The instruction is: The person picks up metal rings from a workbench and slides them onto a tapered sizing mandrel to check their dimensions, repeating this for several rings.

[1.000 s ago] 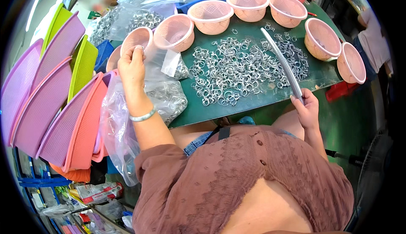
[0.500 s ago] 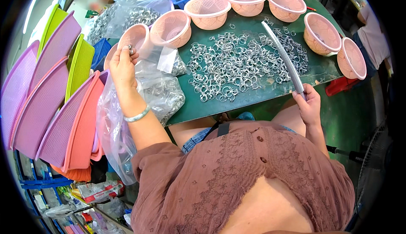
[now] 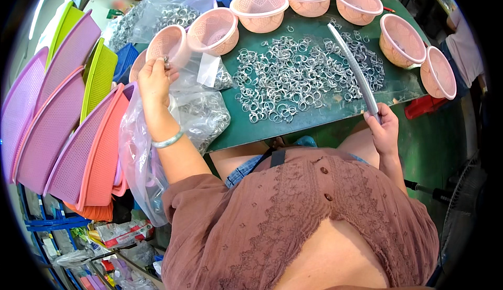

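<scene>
My left hand (image 3: 155, 77) is raised at the left side of the table, its fingertips pinched around a small silver ring (image 3: 166, 62); whether more than one is there I cannot make out. It is in front of a pink basket (image 3: 168, 44). In my right hand (image 3: 385, 128), at the table's near right edge, is the lower end of a ring mandrel (image 3: 352, 62), a long grey tapered rod. The mandrel slants up and away to the left, over the right part of a wide spread of loose silver rings (image 3: 293, 80).
Several pink baskets (image 3: 259, 13) form an arc round the green table (image 3: 230, 139). Clear plastic bags of rings (image 3: 201, 114) lie beside my left forearm. Stacked purple, green and coral baskets (image 3: 57, 127) stand at far left. A red stool-like object (image 3: 422, 106) is below the right edge.
The whole view has shifted slightly. My left hand has turned a little at the fingertips, still pinching; my right hand holds the mandrel in nearly the same pose.
</scene>
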A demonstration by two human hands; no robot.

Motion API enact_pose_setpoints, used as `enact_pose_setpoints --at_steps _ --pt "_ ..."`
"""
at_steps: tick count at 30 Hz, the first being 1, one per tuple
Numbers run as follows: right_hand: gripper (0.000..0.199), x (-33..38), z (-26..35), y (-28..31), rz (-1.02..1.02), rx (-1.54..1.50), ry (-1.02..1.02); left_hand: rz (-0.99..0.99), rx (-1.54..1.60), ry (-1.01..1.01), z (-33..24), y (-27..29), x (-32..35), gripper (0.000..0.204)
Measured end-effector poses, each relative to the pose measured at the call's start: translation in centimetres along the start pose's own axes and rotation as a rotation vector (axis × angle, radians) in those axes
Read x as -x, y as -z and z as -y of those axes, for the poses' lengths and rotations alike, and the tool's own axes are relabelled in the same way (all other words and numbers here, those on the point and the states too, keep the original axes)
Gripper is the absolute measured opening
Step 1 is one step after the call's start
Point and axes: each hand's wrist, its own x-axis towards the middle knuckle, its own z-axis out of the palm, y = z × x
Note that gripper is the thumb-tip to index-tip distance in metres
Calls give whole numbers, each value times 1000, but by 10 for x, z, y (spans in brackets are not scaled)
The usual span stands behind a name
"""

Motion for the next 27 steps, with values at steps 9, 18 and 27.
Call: enact_pose_setpoints --at_steps 9,18,27 --pt "12 1 0 -1 -2 28 -19 126 -22 107 -8 -4 9 20" --pt "15 2 3 -3 -14 80 -22 -29 -331 -408 8 -8 15 16" --pt "11 8 1 -9 9 106 -10 493 -812 -643 31 -71 107 35"
